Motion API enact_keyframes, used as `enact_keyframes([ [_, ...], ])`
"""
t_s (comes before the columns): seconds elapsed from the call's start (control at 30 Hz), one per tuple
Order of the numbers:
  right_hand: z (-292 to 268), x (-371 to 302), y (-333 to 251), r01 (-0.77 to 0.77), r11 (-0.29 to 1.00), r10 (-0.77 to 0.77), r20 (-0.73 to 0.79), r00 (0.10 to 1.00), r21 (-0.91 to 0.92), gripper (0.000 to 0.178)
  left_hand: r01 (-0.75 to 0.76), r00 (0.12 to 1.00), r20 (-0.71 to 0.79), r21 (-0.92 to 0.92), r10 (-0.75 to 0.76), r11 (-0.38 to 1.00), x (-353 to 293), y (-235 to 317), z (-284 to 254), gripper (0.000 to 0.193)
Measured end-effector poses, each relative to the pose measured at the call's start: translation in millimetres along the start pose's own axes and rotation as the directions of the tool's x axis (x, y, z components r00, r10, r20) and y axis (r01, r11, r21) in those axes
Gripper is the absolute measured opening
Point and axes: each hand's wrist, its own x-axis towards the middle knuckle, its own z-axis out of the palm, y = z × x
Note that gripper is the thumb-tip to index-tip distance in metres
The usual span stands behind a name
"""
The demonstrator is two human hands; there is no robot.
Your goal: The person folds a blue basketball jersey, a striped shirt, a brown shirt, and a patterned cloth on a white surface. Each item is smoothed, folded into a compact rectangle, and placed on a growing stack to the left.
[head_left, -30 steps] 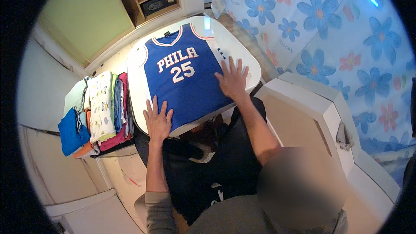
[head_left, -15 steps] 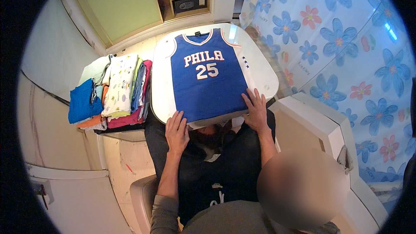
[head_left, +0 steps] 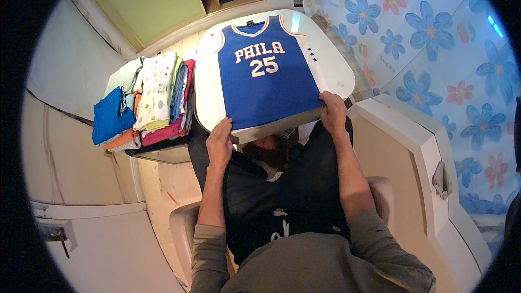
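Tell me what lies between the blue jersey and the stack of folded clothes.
In the head view only a bare strip of the white table separates the blue jersey from the stack of folded clothes; nothing else lies there.

Even indoor light, glare on the white table [head_left: 339, 73], sharp centre, fisheye bending and black rim

The jersey [head_left: 266, 78] is royal blue with white lettering and red-and-white trim, lying on a glossy white table [head_left: 339, 73]. The curtain [head_left: 434, 49] is pale blue with blue and pink flowers. The stack of folded clothes [head_left: 146, 103] shows blue, orange, pink and a white print.
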Motion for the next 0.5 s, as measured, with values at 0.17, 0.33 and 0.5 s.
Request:
enact_keyframes([
  [0.17,4.9,5.3,-3.1,-0.074,0.997,0.075,-0.069,0.995,0.016,0.036,0.064,0.997,-0.04,0.043,-0.062,0.997,7.8,-4.0,-2.1,0.027],
  [0.33,0.9,6.3,-2.5,-0.048,0.998,0.049,-0.005,0.999,0.042,0.042,0.28,0.946,-0.119,-0.169,-0.302,0.945,5.7,-6.6,1.5,0.021],
  [0.5,-19.0,15.9,-8.6,0.08,0.995,-0.088,0.122,0.989,0.066,0.047,0.332,0.912,-0.167,-0.23,-0.373,0.915,9.4,-6.7,5.0,0.025],
])
